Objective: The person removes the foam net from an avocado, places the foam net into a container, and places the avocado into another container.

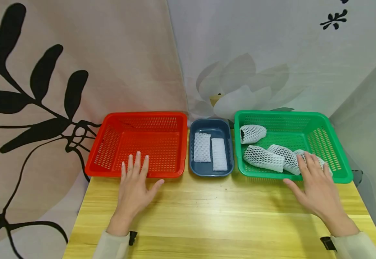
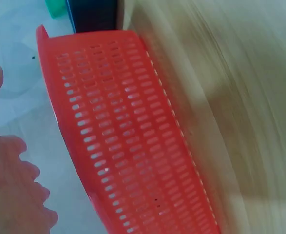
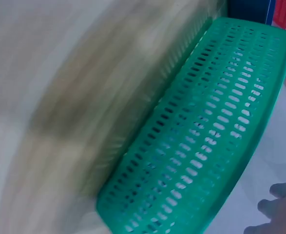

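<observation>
My left hand hovers with spread, straight fingers over the front rim of an empty red plastic basket. In the left wrist view the fingers show beyond that basket's slotted wall. On the other side, my right hand extends flat over the front right of a green plastic basket, its fingertips overlapping a white foam net sleeve. Several plump sleeves lie in the green basket, and one at its back left shows a dark end. Neither hand holds anything.
Between the baskets stands a small dark blue tray with two flat white foam net sleeves in it. All three containers line the back of a wooden table. Patterned curtains hang close behind.
</observation>
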A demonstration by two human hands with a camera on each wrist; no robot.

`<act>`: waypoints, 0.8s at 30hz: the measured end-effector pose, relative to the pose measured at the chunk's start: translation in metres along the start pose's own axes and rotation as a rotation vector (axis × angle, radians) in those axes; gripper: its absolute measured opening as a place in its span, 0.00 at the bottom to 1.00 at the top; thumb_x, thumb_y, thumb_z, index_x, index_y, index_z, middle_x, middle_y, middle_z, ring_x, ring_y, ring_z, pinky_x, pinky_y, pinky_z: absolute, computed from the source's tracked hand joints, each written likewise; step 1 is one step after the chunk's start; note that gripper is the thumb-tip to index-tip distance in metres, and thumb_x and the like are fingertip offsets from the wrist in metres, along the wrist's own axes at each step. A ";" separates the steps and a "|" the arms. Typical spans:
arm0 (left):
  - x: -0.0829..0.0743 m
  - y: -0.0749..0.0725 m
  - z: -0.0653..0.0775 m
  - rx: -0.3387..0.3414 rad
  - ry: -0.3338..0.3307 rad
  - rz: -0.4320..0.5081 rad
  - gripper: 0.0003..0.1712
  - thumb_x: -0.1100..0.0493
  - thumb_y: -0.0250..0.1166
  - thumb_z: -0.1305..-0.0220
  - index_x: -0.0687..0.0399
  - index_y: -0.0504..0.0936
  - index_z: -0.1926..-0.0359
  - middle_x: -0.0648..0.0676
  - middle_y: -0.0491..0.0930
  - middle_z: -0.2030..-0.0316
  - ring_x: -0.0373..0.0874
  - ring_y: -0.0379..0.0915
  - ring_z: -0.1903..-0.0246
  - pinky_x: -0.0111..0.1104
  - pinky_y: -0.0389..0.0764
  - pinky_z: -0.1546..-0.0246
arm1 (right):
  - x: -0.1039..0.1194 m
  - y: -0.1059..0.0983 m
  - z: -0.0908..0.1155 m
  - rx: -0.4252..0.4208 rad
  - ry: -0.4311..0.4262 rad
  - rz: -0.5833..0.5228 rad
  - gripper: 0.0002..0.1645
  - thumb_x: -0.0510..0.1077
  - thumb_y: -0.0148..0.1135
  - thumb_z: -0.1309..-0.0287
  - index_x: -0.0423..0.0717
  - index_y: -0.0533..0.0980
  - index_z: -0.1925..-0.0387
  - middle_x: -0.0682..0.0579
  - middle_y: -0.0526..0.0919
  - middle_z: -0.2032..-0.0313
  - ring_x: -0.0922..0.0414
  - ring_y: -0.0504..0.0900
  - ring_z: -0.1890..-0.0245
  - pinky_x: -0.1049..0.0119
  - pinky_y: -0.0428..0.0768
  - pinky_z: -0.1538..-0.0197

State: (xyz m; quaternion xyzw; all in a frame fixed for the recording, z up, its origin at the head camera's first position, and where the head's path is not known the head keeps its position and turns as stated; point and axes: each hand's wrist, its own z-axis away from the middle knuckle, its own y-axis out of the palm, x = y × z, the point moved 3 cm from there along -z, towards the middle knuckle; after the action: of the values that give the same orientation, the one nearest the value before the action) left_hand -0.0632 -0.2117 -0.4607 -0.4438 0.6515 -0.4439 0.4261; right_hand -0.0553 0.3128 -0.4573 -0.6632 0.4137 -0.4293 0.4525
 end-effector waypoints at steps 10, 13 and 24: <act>-0.024 -0.003 -0.004 -0.036 0.035 0.060 0.53 0.27 0.50 0.42 0.48 0.44 0.26 0.55 0.35 0.26 0.55 0.28 0.28 0.53 0.35 0.33 | 0.012 0.007 -0.035 0.012 -0.032 -0.088 0.51 0.61 0.60 0.43 0.43 0.49 0.27 0.39 0.52 0.30 0.40 0.51 0.31 0.42 0.45 0.32; -0.033 -0.003 -0.006 -0.052 0.052 0.078 0.52 0.27 0.51 0.42 0.48 0.45 0.26 0.55 0.35 0.26 0.55 0.29 0.28 0.54 0.36 0.33 | 0.014 0.011 -0.046 0.034 -0.012 -0.161 0.50 0.60 0.60 0.43 0.44 0.51 0.28 0.40 0.54 0.30 0.38 0.54 0.33 0.41 0.50 0.34; -0.061 0.004 -0.014 -0.062 0.086 0.138 0.51 0.29 0.51 0.42 0.48 0.46 0.26 0.54 0.36 0.26 0.55 0.29 0.28 0.54 0.37 0.33 | 0.022 0.033 -0.086 0.219 0.030 -0.268 0.51 0.63 0.63 0.46 0.39 0.57 0.31 0.38 0.58 0.32 0.37 0.56 0.34 0.36 0.56 0.39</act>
State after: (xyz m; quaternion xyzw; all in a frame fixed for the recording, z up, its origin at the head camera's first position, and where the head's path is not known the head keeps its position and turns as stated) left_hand -0.0622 -0.1502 -0.4517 -0.3916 0.7117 -0.4117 0.4132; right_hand -0.1352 0.2635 -0.4653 -0.6528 0.2792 -0.5380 0.4545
